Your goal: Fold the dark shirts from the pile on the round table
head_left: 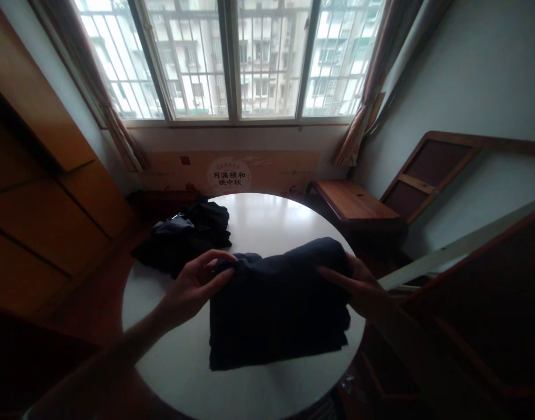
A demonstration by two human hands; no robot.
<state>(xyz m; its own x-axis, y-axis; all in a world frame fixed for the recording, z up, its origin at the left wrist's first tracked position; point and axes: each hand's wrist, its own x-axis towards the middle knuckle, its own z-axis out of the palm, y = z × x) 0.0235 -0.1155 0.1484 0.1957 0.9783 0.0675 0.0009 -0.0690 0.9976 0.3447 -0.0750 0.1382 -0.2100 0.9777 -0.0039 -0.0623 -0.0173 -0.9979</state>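
From here I judge the dark folded garment (278, 312) soft and light, its layers apt to slip. Over the round white worktop (271, 213), the left hand (196, 287) pinches its far-left corner; the right hand (364, 286) clasps the far-right, sensible holds both.
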